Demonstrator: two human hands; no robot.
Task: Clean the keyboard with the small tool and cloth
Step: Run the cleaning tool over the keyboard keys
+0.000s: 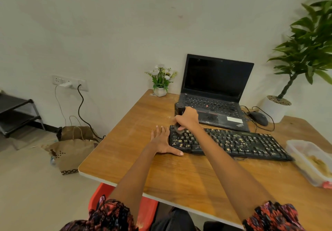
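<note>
Right hand (187, 118) hiding small tool (179, 129)

A black keyboard (231, 143) speckled with yellowish crumbs lies under the grip, on a warm brown wood-grain table (136, 123) with a white edge. Beyond the grip sits a black laptop (215, 90) with a red dot among its keys. The sleeves (273, 216) nearest the camera are dark with a red-orange print.

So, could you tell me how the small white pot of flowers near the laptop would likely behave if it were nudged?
The flower pot would probably tip rather than slide: its stems rise well above a narrow base. It looks light, likely artificial. It stands near the table edge, so it could fall off.
</note>
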